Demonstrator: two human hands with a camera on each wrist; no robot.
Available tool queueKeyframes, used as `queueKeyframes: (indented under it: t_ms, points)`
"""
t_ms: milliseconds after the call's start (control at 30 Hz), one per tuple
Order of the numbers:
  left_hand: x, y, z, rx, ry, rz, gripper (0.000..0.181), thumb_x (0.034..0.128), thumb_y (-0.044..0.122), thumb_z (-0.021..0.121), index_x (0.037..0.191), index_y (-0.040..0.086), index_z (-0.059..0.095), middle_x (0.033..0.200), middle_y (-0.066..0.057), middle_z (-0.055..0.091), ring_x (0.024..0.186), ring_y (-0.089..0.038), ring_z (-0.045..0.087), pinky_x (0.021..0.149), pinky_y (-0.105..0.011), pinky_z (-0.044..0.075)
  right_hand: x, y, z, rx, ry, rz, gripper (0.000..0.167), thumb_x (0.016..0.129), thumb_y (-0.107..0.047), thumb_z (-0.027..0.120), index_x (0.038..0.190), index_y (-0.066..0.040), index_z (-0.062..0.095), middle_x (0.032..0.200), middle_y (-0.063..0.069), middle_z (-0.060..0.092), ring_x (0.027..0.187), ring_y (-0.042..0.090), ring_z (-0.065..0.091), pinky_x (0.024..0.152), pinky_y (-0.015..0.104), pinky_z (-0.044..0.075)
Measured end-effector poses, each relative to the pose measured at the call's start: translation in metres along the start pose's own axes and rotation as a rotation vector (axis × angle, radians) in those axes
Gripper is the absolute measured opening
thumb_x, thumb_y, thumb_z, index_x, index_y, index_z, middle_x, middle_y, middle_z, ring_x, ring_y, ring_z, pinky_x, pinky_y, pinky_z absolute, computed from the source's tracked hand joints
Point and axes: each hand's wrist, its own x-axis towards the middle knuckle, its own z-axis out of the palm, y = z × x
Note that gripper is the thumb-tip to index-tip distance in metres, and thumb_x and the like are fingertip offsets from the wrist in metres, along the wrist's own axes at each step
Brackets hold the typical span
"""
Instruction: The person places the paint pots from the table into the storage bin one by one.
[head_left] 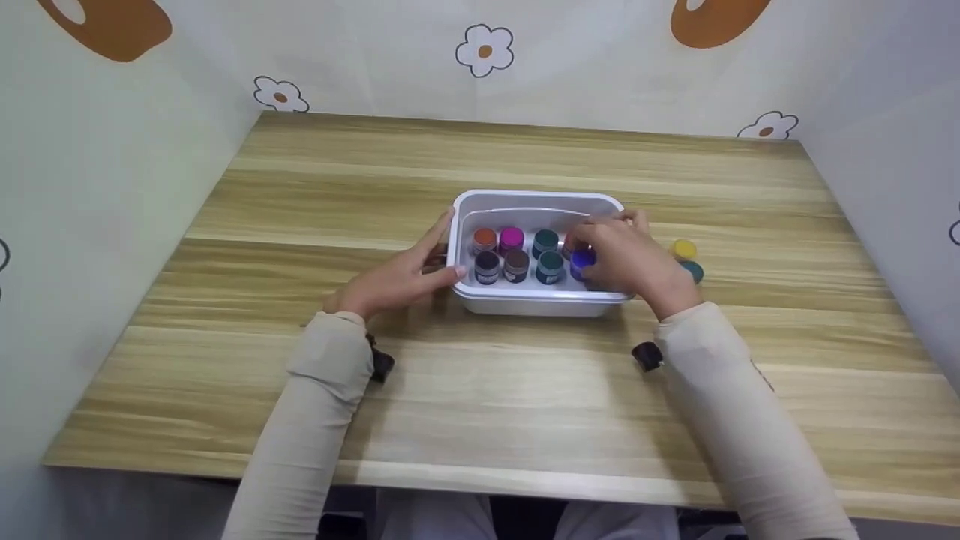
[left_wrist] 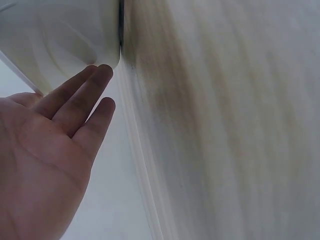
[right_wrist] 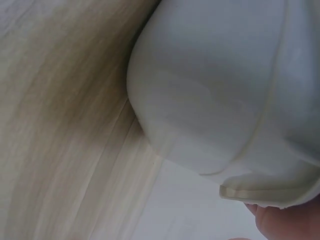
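Observation:
A white plastic box (head_left: 541, 297) holds several small paint jars with coloured lids, among them orange (head_left: 484, 240), magenta (head_left: 511, 238), black (head_left: 487, 266) and dark green (head_left: 550, 265). My left hand (head_left: 397, 281) rests against the box's left side, thumb on the rim; the left wrist view shows straight fingers (left_wrist: 82, 100) touching the outer wall. Reaching over the right rim, my right hand (head_left: 630, 255) pinches a blue-lidded paint jar (head_left: 580, 261) inside, thumb and index finger around its lid. A reddish jar (head_left: 569, 244) behind it is partly hidden by the fingers.
On the wooden table (head_left: 495, 420), right of the box, stand a yellow-lidded jar (head_left: 683, 249) and a green-lidded jar (head_left: 691, 271), the latter partly behind my right wrist. Pale walls with flower prints border the table at the back and sides.

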Motion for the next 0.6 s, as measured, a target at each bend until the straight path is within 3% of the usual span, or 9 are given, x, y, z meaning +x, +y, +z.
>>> queueKeyframes:
  t_ms: [300, 533, 600]
  points:
    - [0.000, 0.000, 0.000, 0.003, 0.001, 0.009, 0.091, 0.0948, 0.057, 0.056, 0.158, 0.039, -0.007, 0.163, -0.014, 0.021, 0.145, -0.034, 0.029, 0.117, -0.053, 0.026, -0.002, 0.001, 0.000, 0.042, 0.030, -0.007, 0.023, 0.086, -0.010, 0.075, 0.109, -0.009, 0.071, 0.113, 0.006, 0.068, 0.113, 0.026, 0.054, 0.107, 0.057, 0.016]
    - [0.000, 0.000, 0.000, 0.016, 0.003, -0.007, 0.090, 0.0943, 0.058, 0.056, 0.158, 0.040, -0.006, 0.163, -0.013, 0.023, 0.144, -0.031, 0.032, 0.116, -0.052, 0.028, -0.012, 0.015, -0.015, 0.182, 0.176, -0.045, 0.024, 0.092, -0.007, 0.063, 0.113, 0.003, 0.067, 0.112, 0.018, 0.061, 0.106, 0.036, 0.058, 0.096, 0.049, 0.047]
    - [0.000, 0.000, 0.000, 0.022, 0.005, -0.011, 0.090, 0.0940, 0.059, 0.055, 0.158, 0.041, -0.006, 0.163, -0.013, 0.022, 0.144, -0.032, 0.032, 0.116, -0.053, 0.028, -0.017, 0.023, -0.021, 0.234, 0.229, -0.025, 0.023, 0.092, -0.007, 0.062, 0.112, 0.003, 0.067, 0.112, 0.018, 0.060, 0.107, 0.035, 0.057, 0.094, 0.050, 0.050]
